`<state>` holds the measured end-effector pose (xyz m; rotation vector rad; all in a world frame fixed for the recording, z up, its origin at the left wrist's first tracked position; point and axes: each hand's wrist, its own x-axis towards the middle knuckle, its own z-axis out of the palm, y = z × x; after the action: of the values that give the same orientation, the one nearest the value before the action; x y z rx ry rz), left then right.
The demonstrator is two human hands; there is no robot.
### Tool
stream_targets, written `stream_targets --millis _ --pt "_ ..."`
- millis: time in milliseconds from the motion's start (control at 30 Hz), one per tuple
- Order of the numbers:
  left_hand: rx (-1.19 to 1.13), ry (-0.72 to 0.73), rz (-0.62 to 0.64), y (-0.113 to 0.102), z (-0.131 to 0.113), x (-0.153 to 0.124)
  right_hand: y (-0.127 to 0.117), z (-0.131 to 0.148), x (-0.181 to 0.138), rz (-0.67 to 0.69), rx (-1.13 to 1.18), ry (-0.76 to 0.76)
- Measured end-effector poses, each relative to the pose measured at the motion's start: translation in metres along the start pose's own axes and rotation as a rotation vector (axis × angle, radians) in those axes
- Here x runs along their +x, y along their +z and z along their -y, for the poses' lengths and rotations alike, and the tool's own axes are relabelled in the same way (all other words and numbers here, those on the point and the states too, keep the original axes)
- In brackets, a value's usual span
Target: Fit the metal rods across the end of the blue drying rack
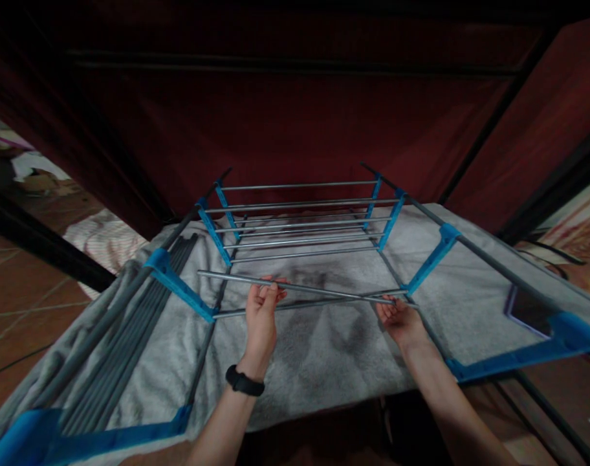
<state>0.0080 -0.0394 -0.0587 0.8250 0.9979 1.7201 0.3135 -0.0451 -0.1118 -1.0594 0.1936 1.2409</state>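
My left hand (262, 310), with a black band on its wrist, pinches a thin grey metal rod (319, 290) left of its middle. Near the rod's right end, my right hand (396, 317) has its fingers closed on it. The rod slants slightly down to the right, its left end free in the air. Around my hands lies a rack frame of grey tubes with blue plastic brackets (183, 291). Several crossbars (299, 243) span the far brackets. One more crossbar (314, 302) joins the nearer bracket pair, just behind the held rod.
A grey fleecy blanket (334, 356) lies under the frame. Several loose grey tubes (134, 330) rest side by side at the left. A dark red panel (295, 123) rises behind. A striped cloth (103, 243) lies at the left above the tiled floor (23, 291).
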Motion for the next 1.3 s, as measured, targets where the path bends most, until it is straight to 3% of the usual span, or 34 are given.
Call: stream_targets --millis 167,533,700,867,1000,1133,1300 --pt "0.054 0.002 0.073 0.012 0.002 -0.007 0.007 -0.010 -0.008 0.050 0.000 0.018" --pt "0.152 0.061 0.185 0.023 0.001 -0.023 0.018 -0.044 -0.035 0.418 -0.091 0.217" --pt "0.092 0.049 0.269 0.029 0.001 -0.031 0.021 -0.060 -0.051 0.533 -0.180 0.394" --pt "0.146 0.169 0.249 0.031 -0.023 -0.028 0.024 -0.062 -0.059 0.727 -0.370 0.576" --pt "0.124 0.307 0.186 0.030 -0.054 -0.023 0.021 -0.058 -0.060 0.827 -0.464 0.640" --pt "0.137 0.411 0.150 0.028 -0.077 -0.020 0.021 -0.056 -0.058 0.814 -0.391 0.546" --pt "0.319 0.477 0.130 0.022 -0.092 -0.021 0.026 -0.054 -0.051 0.601 -0.297 0.345"
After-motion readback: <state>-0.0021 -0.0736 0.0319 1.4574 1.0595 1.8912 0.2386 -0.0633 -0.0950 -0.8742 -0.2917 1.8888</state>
